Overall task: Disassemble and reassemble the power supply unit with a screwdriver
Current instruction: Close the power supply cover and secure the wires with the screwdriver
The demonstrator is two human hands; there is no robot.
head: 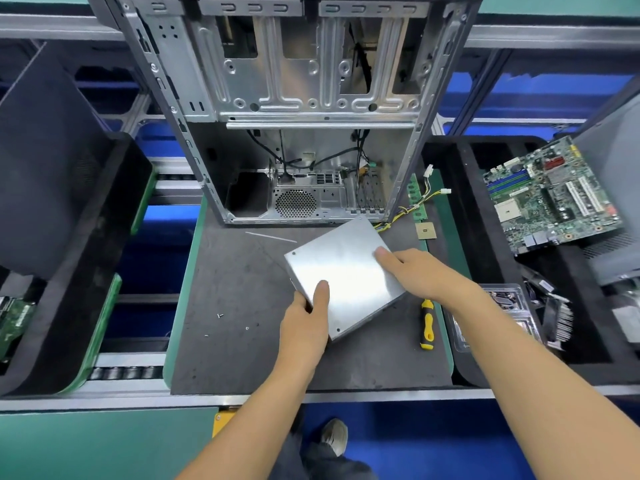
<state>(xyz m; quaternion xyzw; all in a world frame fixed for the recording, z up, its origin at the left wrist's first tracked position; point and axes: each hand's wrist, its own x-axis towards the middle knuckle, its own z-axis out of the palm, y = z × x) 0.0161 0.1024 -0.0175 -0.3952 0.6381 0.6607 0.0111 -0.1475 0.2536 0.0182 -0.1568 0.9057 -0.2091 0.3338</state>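
The power supply unit [343, 271], a plain silver metal box, rests tilted on the dark foam mat [242, 341] in front of the open computer case [304, 133]. Its yellow and black cable bundle [415, 202] trails off to the upper right. My left hand [306, 323] grips the box's near left corner, thumb on top. My right hand [419, 271] holds its right edge with the thumb lying on the top face. A yellow and black screwdriver [427, 323] lies on the mat just right of the box. A few loose screws [219, 315] lie on the mat to the left.
A motherboard [550, 195] sits in the black tray at the right, with a heatsink [559, 320] and a plastic parts box [509, 299] nearer me. A CPU chip [425, 231] and a RAM stick [414, 195] lie by the case. A dark side panel [52, 161] leans at the left.
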